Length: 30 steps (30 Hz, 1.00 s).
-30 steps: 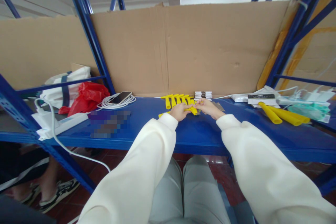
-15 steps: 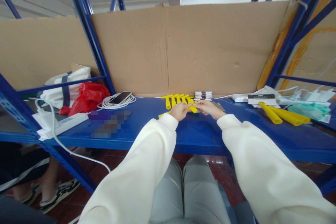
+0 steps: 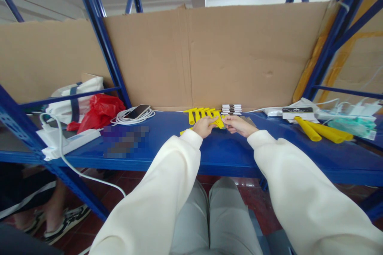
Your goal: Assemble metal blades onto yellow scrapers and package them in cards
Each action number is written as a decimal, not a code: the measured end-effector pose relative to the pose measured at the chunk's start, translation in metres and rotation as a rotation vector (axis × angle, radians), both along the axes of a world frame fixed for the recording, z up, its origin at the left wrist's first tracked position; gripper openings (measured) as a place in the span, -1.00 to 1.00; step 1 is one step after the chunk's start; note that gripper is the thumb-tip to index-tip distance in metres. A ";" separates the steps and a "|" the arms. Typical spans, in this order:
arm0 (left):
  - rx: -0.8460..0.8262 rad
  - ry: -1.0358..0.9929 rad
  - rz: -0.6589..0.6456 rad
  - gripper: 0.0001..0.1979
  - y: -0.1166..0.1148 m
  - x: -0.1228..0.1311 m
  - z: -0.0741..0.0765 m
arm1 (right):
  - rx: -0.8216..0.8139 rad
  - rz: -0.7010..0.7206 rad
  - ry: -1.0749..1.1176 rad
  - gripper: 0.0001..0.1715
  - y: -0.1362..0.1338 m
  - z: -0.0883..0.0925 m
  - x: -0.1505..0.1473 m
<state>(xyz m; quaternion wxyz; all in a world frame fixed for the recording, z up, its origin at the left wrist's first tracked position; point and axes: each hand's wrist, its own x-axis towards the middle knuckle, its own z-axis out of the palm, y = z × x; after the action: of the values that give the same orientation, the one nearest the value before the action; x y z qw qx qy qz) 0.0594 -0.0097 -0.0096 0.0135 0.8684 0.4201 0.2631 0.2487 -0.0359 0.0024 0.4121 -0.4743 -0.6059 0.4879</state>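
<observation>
My left hand [image 3: 204, 126] and my right hand [image 3: 238, 124] meet over the blue shelf [image 3: 227, 151], both closed on one yellow plastic scraper [image 3: 219, 122] held between them. Just behind it lies a row of several yellow scrapers [image 3: 200, 113] with handles pointing toward me. A small stack of flat white and dark pieces [image 3: 231, 108] stands to their right, close to my right hand's fingertips. A thin grey blade-like piece [image 3: 248, 120] lies on the shelf beside my right hand. White sleeves cover both arms.
A phone on a coiled white cable [image 3: 135, 114], a red bag [image 3: 100, 110], a white bag and a white power strip [image 3: 67, 140] lie at left. Yellow tubes [image 3: 323, 131], a white device and packets sit at right. Cardboard backs the shelf. Another person's feet show at lower left.
Both hands have lifted the yellow scraper slightly and tilted it; my right hand has drawn a little toward me. Nothing else has moved.
</observation>
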 end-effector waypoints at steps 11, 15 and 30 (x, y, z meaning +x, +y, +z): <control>0.007 -0.015 -0.012 -0.57 0.004 -0.001 -0.002 | 0.023 0.004 0.010 -0.48 0.000 -0.003 0.000; 0.006 -0.014 -0.012 -0.58 0.006 -0.001 -0.002 | 0.005 -0.008 0.000 -0.48 -0.001 -0.001 -0.001; -0.014 0.020 -0.076 -0.57 -0.006 0.000 0.002 | 0.004 -0.030 -0.041 -0.59 -0.002 0.003 0.000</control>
<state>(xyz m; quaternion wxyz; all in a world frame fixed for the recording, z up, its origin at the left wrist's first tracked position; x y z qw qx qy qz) 0.0595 -0.0158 -0.0074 0.0253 0.8861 0.3888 0.2509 0.2491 -0.0380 0.0052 0.4079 -0.4924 -0.6081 0.4704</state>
